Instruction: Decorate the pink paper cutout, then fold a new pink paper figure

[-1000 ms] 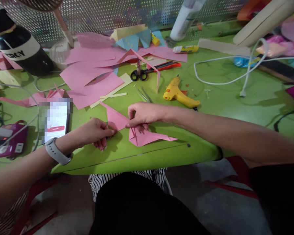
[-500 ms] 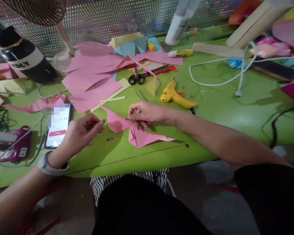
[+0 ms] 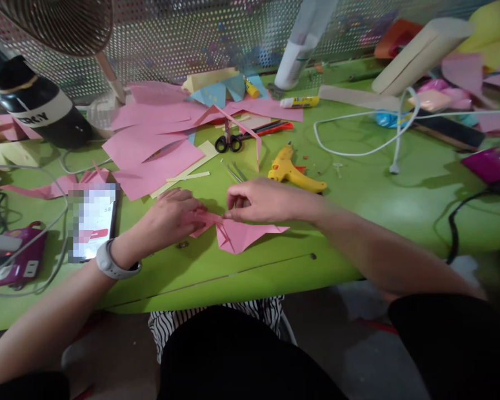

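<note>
A folded piece of pink paper (image 3: 244,236) lies near the front of the green table, its right end tapering to a point. My left hand (image 3: 177,214), with a pale watch on the wrist, covers the left part of the paper, its fingers bent round that part. My right hand (image 3: 258,201) pinches the upper middle of the paper between thumb and forefinger. Just beyond my right hand lie metal tweezers (image 3: 234,172) and a yellow glue gun (image 3: 294,171). Left of my left hand is a phone (image 3: 95,222) with a lit screen.
Pink paper sheets (image 3: 162,161), black-handled scissors (image 3: 228,143) and a glue stick (image 3: 300,102) lie farther back. A black bottle (image 3: 41,105) and a fan (image 3: 62,22) stand at the left. A white cable (image 3: 350,154) loops across the right; a purple power strip (image 3: 20,255) sits far left.
My left hand has moved right and come down onto the left part of the pink paper. The right hand stays at the paper's middle. The view has shifted slightly.
</note>
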Demonstrator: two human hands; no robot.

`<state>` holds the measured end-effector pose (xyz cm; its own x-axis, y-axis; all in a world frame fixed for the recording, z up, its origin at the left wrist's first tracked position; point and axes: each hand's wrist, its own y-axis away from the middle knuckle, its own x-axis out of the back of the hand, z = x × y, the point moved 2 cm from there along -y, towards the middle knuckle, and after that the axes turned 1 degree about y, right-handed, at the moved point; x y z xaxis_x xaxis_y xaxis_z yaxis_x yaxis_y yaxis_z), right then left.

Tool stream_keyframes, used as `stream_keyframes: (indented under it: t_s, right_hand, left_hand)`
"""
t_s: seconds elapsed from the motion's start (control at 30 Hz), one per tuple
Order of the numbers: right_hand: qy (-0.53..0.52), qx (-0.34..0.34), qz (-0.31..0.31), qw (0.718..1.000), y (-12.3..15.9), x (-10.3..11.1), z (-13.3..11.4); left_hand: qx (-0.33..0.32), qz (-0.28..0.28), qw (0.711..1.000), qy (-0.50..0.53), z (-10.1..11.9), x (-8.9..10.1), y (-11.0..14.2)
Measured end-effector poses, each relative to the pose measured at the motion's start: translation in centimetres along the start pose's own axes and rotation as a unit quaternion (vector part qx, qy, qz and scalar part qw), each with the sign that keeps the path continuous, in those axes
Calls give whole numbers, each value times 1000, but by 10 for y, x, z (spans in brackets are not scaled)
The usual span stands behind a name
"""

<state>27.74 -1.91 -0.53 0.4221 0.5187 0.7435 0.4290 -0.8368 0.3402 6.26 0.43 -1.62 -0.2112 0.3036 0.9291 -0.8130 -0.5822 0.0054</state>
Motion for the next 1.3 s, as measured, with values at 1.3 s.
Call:
stream_keyframes:
  t_s: [1.3]
  right_hand:
    - [-271,42,-86,958,-20,-2,23]
  left_hand:
    - [145,-150,940,272,-9,26,-14]
